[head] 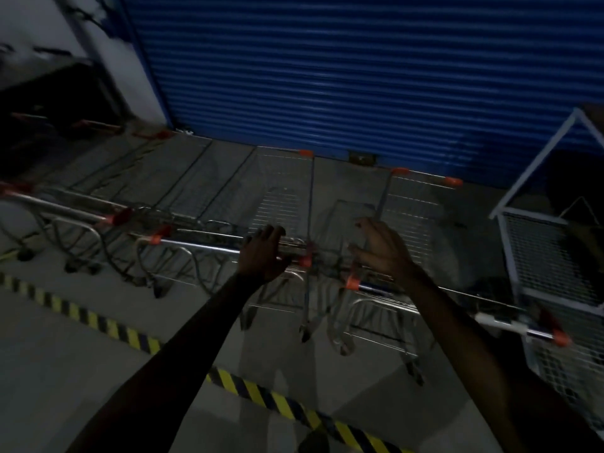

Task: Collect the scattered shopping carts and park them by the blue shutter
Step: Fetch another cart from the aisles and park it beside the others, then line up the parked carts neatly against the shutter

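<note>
Looking left to right from beside the person. Far left: a dim row of shopping carts (108, 204) nested side by side, noses toward the blue shutter (359, 76), handles with orange end caps facing us. Blurred, can't count them.

Centre-left: the nearest parked cart (284, 197), basket reaching almost to the shutter. The left hand (263, 253) lies over its handle bar (202, 245) near the right-hand orange cap, fingers spread, palm down; resting on or just above the bar, not clenched round it.

Centre-right: a second cart (418, 204) sits just beside the first, angled slightly, nose near the shutter. The right hand (382, 250) is open, fingers splayed, above the left end of its handle (376, 287) and gripping nothing; touching or not, can't tell.

Far right: a white wire cage trolley (542, 243), and another handle with an orange cap (560, 338) low at the edge.

Yellow-black hazard tape (108, 325) runs across the concrete floor (81, 371) in front of the row.

Handling, my read: wire-frame steel, stiff, moderately heavy but rolls easily on castors; castors swivel, so it wanders. Take the bar with both hands set wide, near the caps, for steering. Smooth bar is likely slick. Steer the angled cart straight so it lines up with its neighbour.
</note>
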`<state>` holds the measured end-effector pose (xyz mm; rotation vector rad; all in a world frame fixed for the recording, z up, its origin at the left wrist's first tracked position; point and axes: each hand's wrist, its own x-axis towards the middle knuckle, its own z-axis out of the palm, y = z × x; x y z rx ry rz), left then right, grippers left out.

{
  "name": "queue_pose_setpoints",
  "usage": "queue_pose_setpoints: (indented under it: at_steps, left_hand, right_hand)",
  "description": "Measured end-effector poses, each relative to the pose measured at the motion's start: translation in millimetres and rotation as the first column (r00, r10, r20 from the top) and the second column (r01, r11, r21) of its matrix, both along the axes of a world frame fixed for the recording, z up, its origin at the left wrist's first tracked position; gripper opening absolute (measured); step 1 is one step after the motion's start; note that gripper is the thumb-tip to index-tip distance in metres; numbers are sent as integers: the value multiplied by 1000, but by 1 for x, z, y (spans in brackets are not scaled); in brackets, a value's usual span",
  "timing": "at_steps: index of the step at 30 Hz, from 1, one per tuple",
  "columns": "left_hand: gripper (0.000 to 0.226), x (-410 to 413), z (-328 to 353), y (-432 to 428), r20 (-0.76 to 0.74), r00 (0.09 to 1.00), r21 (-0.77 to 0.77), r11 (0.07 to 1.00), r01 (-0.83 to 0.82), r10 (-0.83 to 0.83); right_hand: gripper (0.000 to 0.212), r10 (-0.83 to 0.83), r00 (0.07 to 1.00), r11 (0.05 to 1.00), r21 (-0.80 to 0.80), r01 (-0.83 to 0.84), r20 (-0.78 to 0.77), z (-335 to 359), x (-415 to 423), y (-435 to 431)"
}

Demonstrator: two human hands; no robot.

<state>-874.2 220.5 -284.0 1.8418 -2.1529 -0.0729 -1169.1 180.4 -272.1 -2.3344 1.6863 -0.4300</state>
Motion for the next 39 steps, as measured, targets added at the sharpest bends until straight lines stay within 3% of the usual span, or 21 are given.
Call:
queue_pose_setpoints:
  at_steps: [7, 12, 17, 23, 26, 30, 39]
  left_hand:
    - [55, 144, 19, 17, -4, 988, -49, 987, -156, 156]
    - [60, 274, 23, 34, 95, 959, -38, 964, -263, 265]
    - [71, 401, 29, 58, 52, 926, -47, 927, -373, 375]
    - [60, 534, 35, 69, 105, 875, -46, 882, -470, 472]
    - [57, 593, 35, 68, 68, 828, -34, 831, -555, 556]
    - [57, 680, 25, 66, 152, 766, -27, 778, -628, 624]
    - [57, 913, 37, 62, 186, 534, -10, 545, -838, 825]
  right_hand:
    - [53, 104, 981, 994, -54, -97, 163, 36, 169, -22]
    - [42, 232, 963, 972, -80, -222, 139, 41, 301, -24]
    - [39, 336, 929, 939, -127, -318, 158, 35, 435, -30]
    - [36, 407, 884, 913, -114, -391, 232, 24, 603, -27]
    - [35, 504, 843, 864, -128, -488, 187, 28, 686, -32]
    - [36, 597, 777, 802, -121, -585, 199, 29, 799, -60]
    - [45, 739, 617, 649, -38, -760, 272, 34, 1085, -129]
